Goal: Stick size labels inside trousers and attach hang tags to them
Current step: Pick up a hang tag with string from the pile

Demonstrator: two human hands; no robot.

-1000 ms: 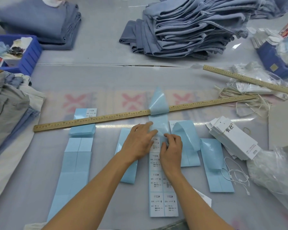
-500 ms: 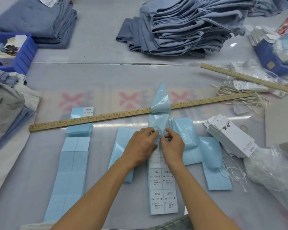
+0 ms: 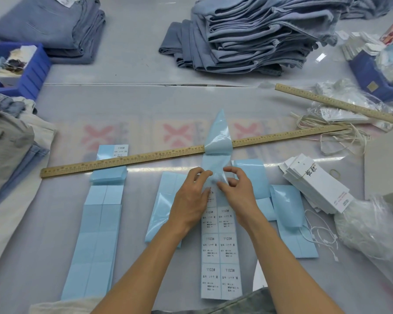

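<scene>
1. A blue bin (image 3: 30, 71) sat far left; a long wooden ruler (image 3: 145, 156) crossed the table (image 3: 145, 100), pinning the label strips.
2. The left hand (image 3: 191, 198) and right hand (image 3: 238, 193) pinched the centre sticker strip (image 3: 220, 257) (glossy blue backing, white printed labels) at its top.
3. Stiff white hang tags (image 3: 320, 184) lay right; folded trousers (image 3: 254, 35) stacked beyond.

My count on the table, by kind.
I see two wooden rulers (image 3: 145, 158), two blue bins (image 3: 32, 71), two folded trouser stacks (image 3: 247, 35), one hang-tag stack (image 3: 320, 184) and five label strips (image 3: 220, 250).
</scene>
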